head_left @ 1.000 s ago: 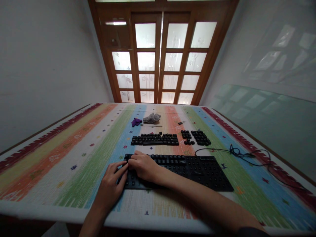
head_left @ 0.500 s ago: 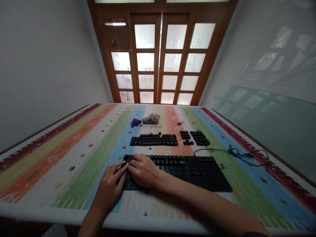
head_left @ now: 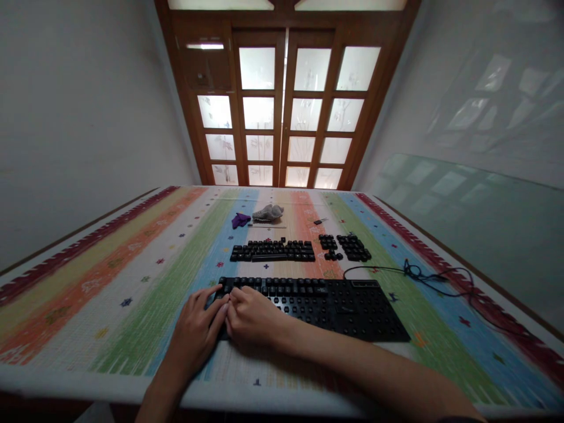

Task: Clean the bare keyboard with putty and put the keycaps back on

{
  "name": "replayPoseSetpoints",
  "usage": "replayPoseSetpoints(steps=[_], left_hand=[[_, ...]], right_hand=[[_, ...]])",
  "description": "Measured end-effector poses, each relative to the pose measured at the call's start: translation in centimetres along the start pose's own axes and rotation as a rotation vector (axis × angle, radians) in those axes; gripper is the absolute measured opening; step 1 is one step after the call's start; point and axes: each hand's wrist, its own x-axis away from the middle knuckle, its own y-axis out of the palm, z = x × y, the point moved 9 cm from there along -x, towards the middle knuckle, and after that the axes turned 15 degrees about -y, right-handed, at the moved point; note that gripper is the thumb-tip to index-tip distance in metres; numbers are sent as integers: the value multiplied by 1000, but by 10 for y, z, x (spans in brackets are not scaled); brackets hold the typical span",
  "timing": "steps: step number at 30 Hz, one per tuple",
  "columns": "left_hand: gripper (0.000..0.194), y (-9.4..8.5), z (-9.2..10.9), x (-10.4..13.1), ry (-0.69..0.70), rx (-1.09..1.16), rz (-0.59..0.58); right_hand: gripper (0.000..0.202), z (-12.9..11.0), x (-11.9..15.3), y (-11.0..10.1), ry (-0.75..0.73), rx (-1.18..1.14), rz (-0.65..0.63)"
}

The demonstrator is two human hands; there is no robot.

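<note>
- The black keyboard (head_left: 365, 320) is laid flat near the front edge of the counter (head_left: 74, 282), which is covered by a striped, patterned cloth.
- The left end of the keyboard is overlapped by both hands; keycaps are seen along its upper rows, while bare key positions are exposed lower down and across its right part.
- The left hand (head_left: 196, 326) is placed at the keyboard's left end, its fingers loosely extended and slightly parted, with the tips brought to the upper left corner and close against the other hand.
- The right hand (head_left: 253, 317) is curled over the keyboard's left part, its forearm stretched across the front; whether a keycap is grasped cannot be told, as the fingertips are hidden.
- Behind the keyboard, a block of loose keycaps (head_left: 273, 252) is arranged in rows, with one keycap (head_left: 283, 239) set just above it.
- To the right of that block, smaller keycap groups (head_left: 356, 248) are laid out.
- Farther back, a purple cloth (head_left: 240, 220), a crumpled grey cloth (head_left: 268, 214) and a thin rod (head_left: 269, 227) are placed close together; a small dark item (head_left: 318, 222) with thin prongs is seen to their right.
- A black cable (head_left: 425, 276) is run from the keyboard's rear edge and loosely looped on the right.
</note>
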Motion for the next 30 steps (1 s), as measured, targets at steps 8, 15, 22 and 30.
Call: replayPoseSetpoints(steps=[8, 15, 22, 30], left_hand=[[30, -2, 3, 1, -6, 46, 18], [29, -6, 11, 1, 60, 90, 23], [30, -7, 13, 3, 77, 97, 27], [30, -5, 11, 2, 61, 130, 8]], right_hand=[[18, 20, 1, -15, -14, -136, -17], [13, 129, 28, -16, 338, -281, 87], [22, 201, 46, 23, 608, -280, 21], [23, 221, 37, 41, 681, -299, -48]])
